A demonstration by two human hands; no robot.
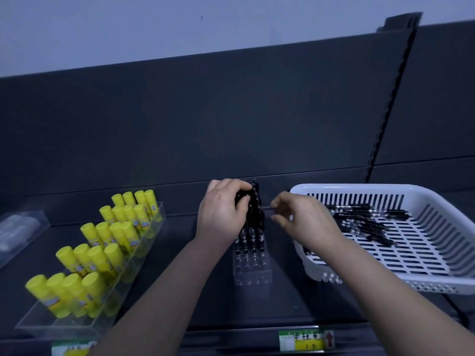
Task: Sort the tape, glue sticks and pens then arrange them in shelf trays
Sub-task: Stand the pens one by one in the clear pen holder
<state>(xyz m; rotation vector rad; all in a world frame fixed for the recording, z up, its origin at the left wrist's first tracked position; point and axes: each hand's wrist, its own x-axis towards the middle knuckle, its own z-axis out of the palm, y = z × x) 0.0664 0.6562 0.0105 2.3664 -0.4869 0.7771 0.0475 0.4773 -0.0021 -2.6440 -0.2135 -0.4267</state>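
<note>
Several black pens (253, 227) stand upright in a clear stepped pen tray (253, 272) at the middle of the shelf. My left hand (221, 211) grips the tops of the rear pens in that tray. My right hand (300, 217) hovers just right of the pens with curled fingers; whether it pinches anything I cannot tell. More black pens (365, 222) lie loose in a white slotted basket (385, 276) on the right. Yellow glue sticks (102, 242) stand in rows in a clear tray (64, 327) on the left.
A clear tray with pale tape rolls (15, 232) sits at the far left edge. The dark shelf back panel (231, 124) rises behind everything. A green-and-yellow price label (305, 340) is fixed to the shelf's front edge.
</note>
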